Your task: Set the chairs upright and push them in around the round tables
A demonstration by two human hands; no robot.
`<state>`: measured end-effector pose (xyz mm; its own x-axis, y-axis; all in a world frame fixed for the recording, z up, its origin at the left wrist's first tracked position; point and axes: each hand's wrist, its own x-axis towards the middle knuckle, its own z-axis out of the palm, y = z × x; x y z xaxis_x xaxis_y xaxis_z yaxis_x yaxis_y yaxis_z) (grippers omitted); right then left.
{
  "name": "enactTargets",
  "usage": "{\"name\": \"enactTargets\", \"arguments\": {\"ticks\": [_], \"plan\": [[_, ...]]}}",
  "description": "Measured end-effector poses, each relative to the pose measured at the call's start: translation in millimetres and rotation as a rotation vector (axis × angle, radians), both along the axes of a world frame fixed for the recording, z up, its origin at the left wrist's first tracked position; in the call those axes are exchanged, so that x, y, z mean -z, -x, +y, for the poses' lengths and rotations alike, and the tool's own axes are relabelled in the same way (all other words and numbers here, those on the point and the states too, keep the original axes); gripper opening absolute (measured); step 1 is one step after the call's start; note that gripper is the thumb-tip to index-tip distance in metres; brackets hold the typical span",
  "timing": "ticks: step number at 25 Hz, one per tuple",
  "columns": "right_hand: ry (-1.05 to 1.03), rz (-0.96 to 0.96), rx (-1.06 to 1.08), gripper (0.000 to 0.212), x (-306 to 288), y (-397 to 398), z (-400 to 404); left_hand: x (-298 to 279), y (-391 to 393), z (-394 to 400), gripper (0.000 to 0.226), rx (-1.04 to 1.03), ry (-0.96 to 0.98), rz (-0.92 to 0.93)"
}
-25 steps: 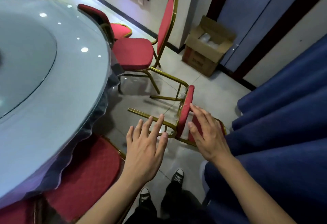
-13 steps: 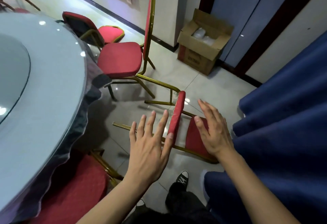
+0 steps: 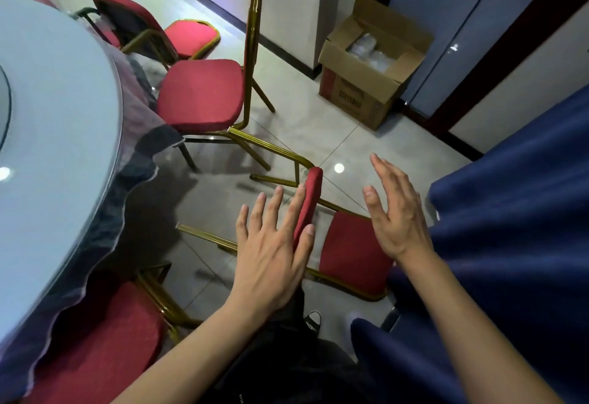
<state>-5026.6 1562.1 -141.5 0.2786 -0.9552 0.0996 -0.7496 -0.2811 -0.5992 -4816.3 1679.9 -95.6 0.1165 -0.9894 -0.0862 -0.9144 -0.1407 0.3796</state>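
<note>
A red chair with a gold frame lies tipped over (image 3: pixel 350 250) on the tiled floor in front of me, its seat standing on edge and its legs pointing left toward the round table (image 3: pixel 57 154). My left hand (image 3: pixel 271 250) is spread with straight fingers right beside the seat's edge. My right hand (image 3: pixel 395 212) hovers flat above the chair's backrest, holding nothing. An upright red chair (image 3: pixel 200 94) stands at the table beyond it.
Another red chair (image 3: pixel 188 33) stands further back, and one (image 3: pixel 98 343) sits near the table at lower left. An open cardboard box (image 3: pixel 373 62) stands by the wall. A blue tablecloth (image 3: pixel 516 244) hangs on the right. My shoes (image 3: pixel 312 320) are below.
The view has shifted right and closer to the fallen chair. Both hands stay spread; the right hand has lifted slightly away from the seat.
</note>
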Motion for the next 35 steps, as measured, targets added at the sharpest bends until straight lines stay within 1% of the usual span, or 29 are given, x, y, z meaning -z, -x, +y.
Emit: {"name": "enactTargets", "arguments": {"ticks": [5,9,14,17,21,24,26,29,32,35], "plan": [[0.017,0.071,-0.085,0.059,-13,-22,-52,5,-15,-59,0.063,-0.077,0.012,0.077],[0.01,0.129,-0.171,0.059,-36,-53,-86,-7,-35,-106,0.063,-0.13,0.044,0.065],[0.022,0.128,-0.307,0.062,-58,-105,-127,-18,-70,-130,0.062,-0.262,0.071,0.059],[0.033,0.137,-0.395,0.061,-60,-137,-154,-18,-90,-141,0.063,-0.345,0.073,0.067],[0.045,0.155,-0.508,0.059,-57,-167,-187,-20,-102,-159,0.065,-0.458,0.067,0.077],[0.052,0.158,-0.612,0.058,-51,-185,-217,-17,-108,-175,0.064,-0.581,0.047,0.088],[0.072,0.139,-0.69,0.057,-45,-197,-240,-12,-110,-186,0.065,-0.647,0.027,0.093],[0.088,0.116,-0.824,0.056,-29,-215,-284,3,-107,-210,0.066,-0.8,0.0,0.106],[0.082,0.069,-0.949,0.057,-7,-226,-329,15,-91,-235,0.065,-0.942,-0.062,0.082],[-0.005,-0.006,-1.11,0.058,12,-236,-380,15,-59,-270,0.067,-1.121,-0.177,0.026]]}}
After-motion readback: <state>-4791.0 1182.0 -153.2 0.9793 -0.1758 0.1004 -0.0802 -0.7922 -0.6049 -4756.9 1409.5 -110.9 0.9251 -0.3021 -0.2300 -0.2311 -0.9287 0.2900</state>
